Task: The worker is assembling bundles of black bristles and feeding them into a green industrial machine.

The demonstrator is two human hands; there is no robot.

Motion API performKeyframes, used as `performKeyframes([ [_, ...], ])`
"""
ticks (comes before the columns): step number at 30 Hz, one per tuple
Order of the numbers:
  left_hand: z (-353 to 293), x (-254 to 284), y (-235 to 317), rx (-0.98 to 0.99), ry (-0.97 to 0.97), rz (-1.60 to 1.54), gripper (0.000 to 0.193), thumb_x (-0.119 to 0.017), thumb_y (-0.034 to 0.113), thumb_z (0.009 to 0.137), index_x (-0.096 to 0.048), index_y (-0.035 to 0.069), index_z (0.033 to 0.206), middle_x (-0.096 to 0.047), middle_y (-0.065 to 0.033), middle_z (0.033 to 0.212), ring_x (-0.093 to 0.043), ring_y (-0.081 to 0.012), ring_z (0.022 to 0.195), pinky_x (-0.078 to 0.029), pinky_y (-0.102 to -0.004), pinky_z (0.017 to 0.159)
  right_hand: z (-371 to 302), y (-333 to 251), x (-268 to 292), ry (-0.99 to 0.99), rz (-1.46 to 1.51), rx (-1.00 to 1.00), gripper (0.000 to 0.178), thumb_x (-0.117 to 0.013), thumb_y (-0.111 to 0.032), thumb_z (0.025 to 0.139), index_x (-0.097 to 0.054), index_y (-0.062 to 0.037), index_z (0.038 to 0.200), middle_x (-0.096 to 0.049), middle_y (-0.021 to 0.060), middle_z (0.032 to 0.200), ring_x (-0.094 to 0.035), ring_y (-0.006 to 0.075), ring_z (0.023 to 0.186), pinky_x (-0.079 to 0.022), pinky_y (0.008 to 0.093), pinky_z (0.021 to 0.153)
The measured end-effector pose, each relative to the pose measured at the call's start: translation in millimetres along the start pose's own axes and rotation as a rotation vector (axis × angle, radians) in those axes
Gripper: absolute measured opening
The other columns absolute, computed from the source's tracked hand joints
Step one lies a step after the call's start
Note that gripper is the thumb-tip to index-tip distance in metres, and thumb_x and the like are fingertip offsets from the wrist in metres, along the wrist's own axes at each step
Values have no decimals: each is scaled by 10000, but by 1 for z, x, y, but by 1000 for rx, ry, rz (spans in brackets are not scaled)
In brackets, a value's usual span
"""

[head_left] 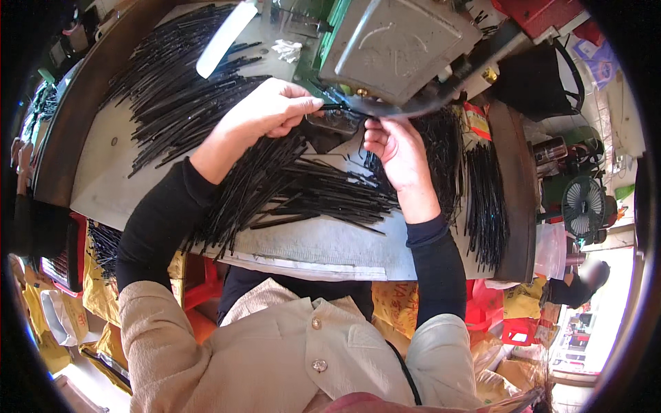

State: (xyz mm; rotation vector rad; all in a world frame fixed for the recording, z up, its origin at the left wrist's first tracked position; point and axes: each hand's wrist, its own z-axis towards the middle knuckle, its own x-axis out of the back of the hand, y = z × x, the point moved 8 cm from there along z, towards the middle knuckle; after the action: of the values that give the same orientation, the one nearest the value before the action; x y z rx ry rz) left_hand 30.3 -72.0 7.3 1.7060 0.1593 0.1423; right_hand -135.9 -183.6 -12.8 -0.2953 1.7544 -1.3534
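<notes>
My left hand (279, 110) reaches to the front of a grey machine (403, 48), thumb and fingers pinched on a thin black strip (334, 107). The strip runs right from the fingertips to the machine's lower edge, where it blurs into a dark curved shape. My right hand (394, 148) is closed just right of that spot, fingers curled and thumb against them. What it grips is hidden by the fingers and the blur. Below both hands, a loose pile of black strips (330, 189) lies on the worktable (303, 244).
A wide heap of black strips (186, 89) covers the table's left side. More strips (485, 206) lie at the right edge by a wooden rim (513, 189). A white lamp-like bar (226, 41) hangs above the left heap. A fan (584, 205) and a black bag (537, 79) are at right.
</notes>
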Motion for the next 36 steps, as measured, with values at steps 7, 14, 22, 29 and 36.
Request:
performKeyframes([
  [7, -15, -10, 4, 38, -165, 278, 272, -602, 264, 884, -654, -2, 861, -407, 53, 466, -340, -25, 378, -237, -203, 352, -30, -38, -48, -50, -1014, 304, 219, -672, -154, 810, -609, -14, 966, -636, 70, 905, -604, 155, 799, -477, 270, 721],
  [14, -29, -6, 21, -21, -52, 380, 418, -595, 408, 862, -649, -6, 861, -522, -12, 531, -437, -59, 426, -332, -201, 393, -55, -28, -90, -289, -1479, 556, 193, -659, -56, 771, -625, 8, 950, -616, 92, 794, -597, 195, 736, -466, 292, 665],
  [22, -37, 20, 18, -305, 231, 1090, 318, -652, 309, 787, -646, 10, 895, -631, -102, 681, -605, -210, 622, -474, -317, 611, -49, 4, -52, -219, -988, -82, 286, -590, -92, 837, -578, 62, 1079, -604, 45, 666, -564, 76, 618, -440, 229, 595],
  [29, -30, 25, 12, -201, 144, 911, 252, -638, 243, 784, -647, 5, 867, -647, -131, 721, -626, -227, 643, -481, -317, 613, -48, 14, -55, -293, -804, -187, 301, -571, -105, 856, -561, 49, 1115, -618, 30, 715, -562, 59, 640, -412, 197, 585],
  [36, -32, 24, 14, -192, 136, 1043, 269, -647, 254, 778, -647, -10, 830, -643, -128, 705, -602, -227, 601, -473, -318, 595, -47, 14, -52, -279, -791, -267, 283, -563, -110, 860, -566, 18, 1112, -622, 29, 700, -514, 44, 580, -390, 190, 537],
])
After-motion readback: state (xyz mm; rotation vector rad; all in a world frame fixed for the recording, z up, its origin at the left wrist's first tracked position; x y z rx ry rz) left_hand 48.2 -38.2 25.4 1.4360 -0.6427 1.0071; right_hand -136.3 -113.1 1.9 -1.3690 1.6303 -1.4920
